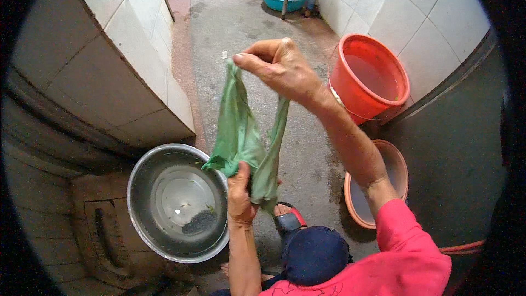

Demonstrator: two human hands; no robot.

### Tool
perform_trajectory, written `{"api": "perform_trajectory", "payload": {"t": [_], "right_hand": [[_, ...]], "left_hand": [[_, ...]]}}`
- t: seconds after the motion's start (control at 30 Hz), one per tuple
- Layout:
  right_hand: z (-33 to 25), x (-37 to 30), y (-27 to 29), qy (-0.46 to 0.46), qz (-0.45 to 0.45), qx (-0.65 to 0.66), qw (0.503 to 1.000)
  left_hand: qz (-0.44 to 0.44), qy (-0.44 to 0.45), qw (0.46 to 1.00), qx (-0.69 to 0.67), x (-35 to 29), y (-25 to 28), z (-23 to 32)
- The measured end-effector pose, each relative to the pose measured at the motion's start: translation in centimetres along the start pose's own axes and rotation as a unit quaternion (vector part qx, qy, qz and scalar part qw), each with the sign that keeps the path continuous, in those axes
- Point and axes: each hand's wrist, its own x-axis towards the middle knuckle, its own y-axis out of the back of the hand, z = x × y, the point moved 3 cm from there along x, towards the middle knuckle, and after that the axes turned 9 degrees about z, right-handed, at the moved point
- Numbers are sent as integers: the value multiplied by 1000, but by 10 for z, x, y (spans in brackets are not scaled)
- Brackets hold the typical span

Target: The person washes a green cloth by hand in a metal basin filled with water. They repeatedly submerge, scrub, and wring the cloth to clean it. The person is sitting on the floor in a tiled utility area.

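A limp green cloth [241,131], opened out only partly, is pinched aloft by the right hand [279,71] and gripped below by the left hand [240,196], near the right edge of the round silver metal basin [149,186].

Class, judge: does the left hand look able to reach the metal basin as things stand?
Probably yes: the left hand shows beside the metal basin, with nothing visible between them, though it grips the cloth.
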Motion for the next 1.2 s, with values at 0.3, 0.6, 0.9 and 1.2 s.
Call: {"api": "perform_trajectory", "payload": {"t": [0.3,0.6,0.9,1.2], "right_hand": [[84,-40,3,-50,-258,-398,879],[67,-65,-19,32,-355,-364,861],[3,-29,-39,-150,-298,324,885],[-24,-44,-65,-88,-321,393,857]], "left_hand": [[-40,-89,994,-44,-4,27,81],[-48,-194,978,60,1,-2,139],[-117,-191,940,258,12,-45,173],[-75,-236,916,316,-7,-42,185]]}}
